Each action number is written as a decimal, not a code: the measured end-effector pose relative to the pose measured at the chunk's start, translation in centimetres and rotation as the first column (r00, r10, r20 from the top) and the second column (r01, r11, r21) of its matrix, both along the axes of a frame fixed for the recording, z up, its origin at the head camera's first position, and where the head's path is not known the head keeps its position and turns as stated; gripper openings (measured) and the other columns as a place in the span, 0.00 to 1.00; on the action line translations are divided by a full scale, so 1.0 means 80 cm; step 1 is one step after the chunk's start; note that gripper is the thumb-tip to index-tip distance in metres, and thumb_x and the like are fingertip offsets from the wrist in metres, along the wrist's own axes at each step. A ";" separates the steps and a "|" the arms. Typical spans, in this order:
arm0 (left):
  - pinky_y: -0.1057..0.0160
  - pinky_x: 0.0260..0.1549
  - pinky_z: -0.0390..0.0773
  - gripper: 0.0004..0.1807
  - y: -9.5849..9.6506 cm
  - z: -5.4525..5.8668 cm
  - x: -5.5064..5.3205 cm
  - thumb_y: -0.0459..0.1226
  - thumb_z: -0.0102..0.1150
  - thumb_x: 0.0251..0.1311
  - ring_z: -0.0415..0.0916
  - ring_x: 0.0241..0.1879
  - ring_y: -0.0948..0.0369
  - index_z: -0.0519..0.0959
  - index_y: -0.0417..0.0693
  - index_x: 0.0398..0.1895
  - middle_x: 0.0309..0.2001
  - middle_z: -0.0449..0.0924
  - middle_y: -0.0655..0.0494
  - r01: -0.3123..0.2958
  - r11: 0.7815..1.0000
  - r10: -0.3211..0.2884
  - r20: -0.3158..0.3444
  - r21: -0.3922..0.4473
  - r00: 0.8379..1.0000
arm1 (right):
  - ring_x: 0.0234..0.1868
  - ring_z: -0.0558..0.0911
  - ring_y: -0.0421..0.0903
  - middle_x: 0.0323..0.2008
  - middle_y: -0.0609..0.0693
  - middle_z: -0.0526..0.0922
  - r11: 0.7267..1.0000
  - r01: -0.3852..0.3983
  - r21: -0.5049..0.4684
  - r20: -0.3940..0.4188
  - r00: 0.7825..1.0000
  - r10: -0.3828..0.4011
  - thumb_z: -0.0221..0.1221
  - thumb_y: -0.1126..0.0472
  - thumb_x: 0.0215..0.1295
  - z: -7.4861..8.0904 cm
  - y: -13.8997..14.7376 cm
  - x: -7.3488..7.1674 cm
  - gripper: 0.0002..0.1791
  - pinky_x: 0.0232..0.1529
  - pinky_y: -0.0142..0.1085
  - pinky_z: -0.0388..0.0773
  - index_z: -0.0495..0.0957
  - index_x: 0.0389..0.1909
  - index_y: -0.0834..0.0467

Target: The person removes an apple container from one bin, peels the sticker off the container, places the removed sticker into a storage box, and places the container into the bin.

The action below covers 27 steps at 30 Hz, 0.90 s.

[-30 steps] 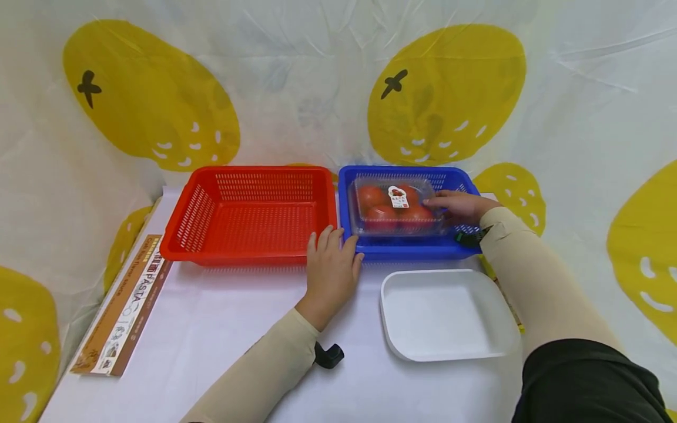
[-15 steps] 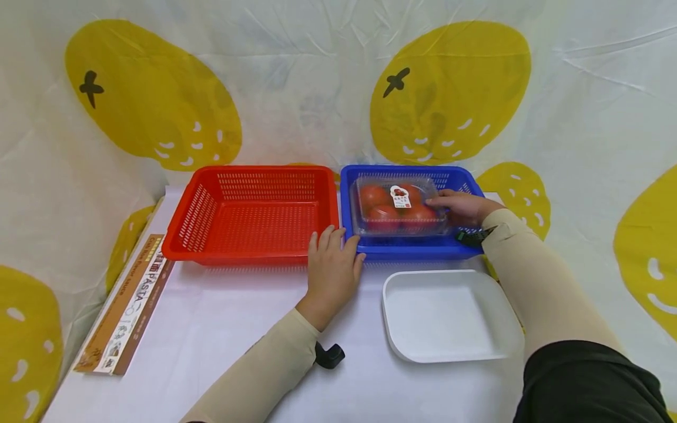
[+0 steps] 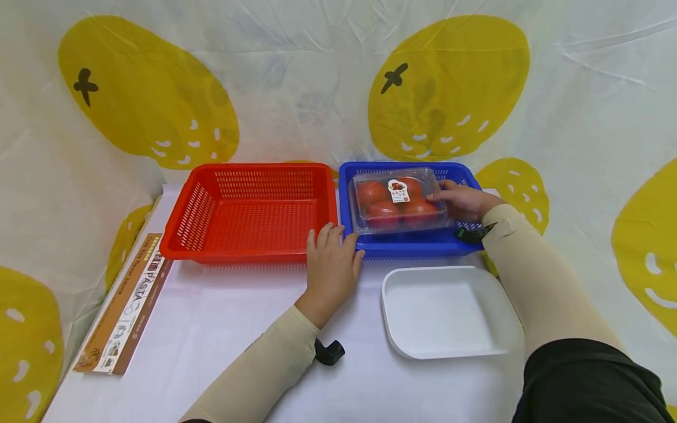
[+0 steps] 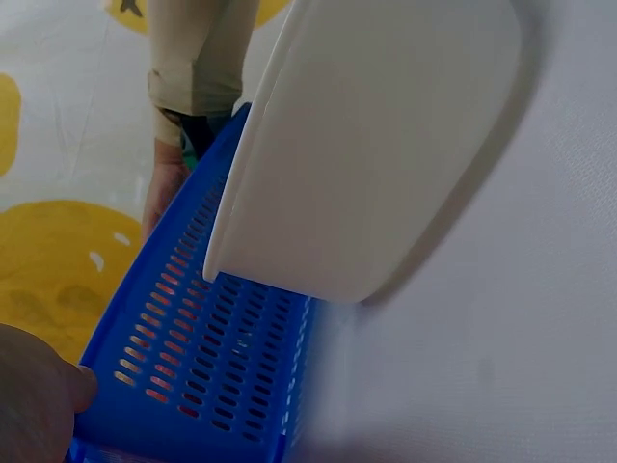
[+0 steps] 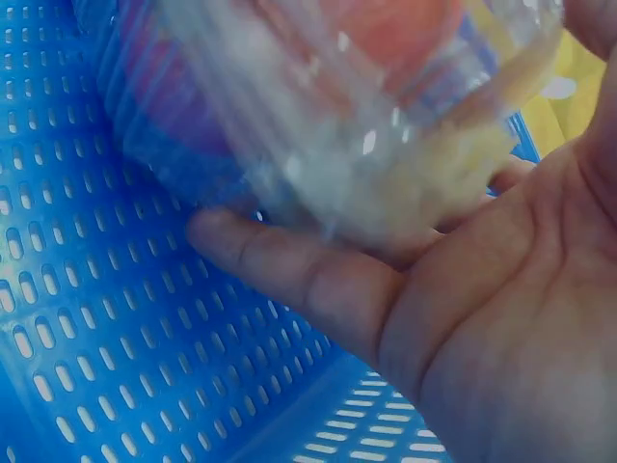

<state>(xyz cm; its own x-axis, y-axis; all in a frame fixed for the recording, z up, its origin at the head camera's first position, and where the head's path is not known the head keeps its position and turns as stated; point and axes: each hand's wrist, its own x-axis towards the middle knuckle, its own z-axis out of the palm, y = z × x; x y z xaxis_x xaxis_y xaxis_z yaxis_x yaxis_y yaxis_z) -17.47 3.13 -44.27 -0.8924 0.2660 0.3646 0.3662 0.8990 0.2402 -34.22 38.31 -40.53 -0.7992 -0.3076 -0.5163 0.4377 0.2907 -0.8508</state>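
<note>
A clear plastic box of tomatoes [image 3: 402, 202] with a white label sits tilted inside the blue basket [image 3: 407, 252]. My right hand [image 3: 462, 200] grips its right end, thumb on top; in the right wrist view, the fingers [image 5: 308, 280] reach under the box. My left hand [image 3: 332, 273] lies with its fingers over the front rims where the red basket [image 3: 254, 258] and the blue basket meet. In the left wrist view its thumb [image 4: 85, 386] touches the blue rim. Nothing lies in the red basket.
A white tray [image 3: 449, 317] stands on the table in front of the blue basket, below my right forearm. A long brown pasta box [image 3: 121, 305] lies along the left edge. Behind the baskets hangs a white cloth [image 3: 301, 76] with yellow shapes.
The right end of the tomato box has come up a little with my right hand, so the box now tilts. The left hand has stayed at the rims.
</note>
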 end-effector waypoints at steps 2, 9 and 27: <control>0.32 0.76 0.55 0.23 0.000 0.001 0.000 0.51 0.57 0.77 0.61 0.76 0.45 0.81 0.55 0.68 0.70 0.75 0.45 0.000 1.000 0.000 0.007 0.000 1.000 | 0.78 0.56 0.65 0.81 0.65 0.43 1.000 0.013 0.007 -0.014 1.000 -0.013 0.56 0.52 0.80 0.000 0.001 0.001 0.51 0.80 0.62 0.53 0.26 0.83 0.46; 0.32 0.76 0.54 0.23 0.001 0.003 0.002 0.52 0.56 0.78 0.60 0.77 0.45 0.81 0.55 0.69 0.70 0.75 0.45 0.001 1.000 -0.001 0.042 -0.004 0.999 | 0.77 0.58 0.66 0.82 0.59 0.42 0.999 0.033 0.007 -0.068 0.997 -0.032 0.58 0.51 0.80 0.001 0.005 0.004 0.53 0.77 0.65 0.58 0.27 0.84 0.30; 0.31 0.76 0.53 0.24 -0.001 0.006 0.002 0.52 0.58 0.77 0.60 0.77 0.45 0.81 0.55 0.69 0.71 0.75 0.46 -0.003 1.000 0.002 0.060 0.016 0.998 | 0.71 0.66 0.61 0.82 0.54 0.46 0.997 0.031 -0.077 -0.141 0.989 -0.042 0.52 0.54 0.81 0.011 0.014 0.013 0.44 0.59 0.46 0.82 0.38 0.86 0.31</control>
<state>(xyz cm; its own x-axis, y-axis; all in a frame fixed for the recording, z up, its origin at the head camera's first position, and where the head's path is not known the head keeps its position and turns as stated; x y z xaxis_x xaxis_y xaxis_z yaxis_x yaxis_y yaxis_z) -17.33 3.06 -43.77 -0.9134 0.2584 0.3146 0.3485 0.8958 0.2760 -33.17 39.46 -39.67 -0.8743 -0.3100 -0.3735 0.3201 0.2101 -0.9238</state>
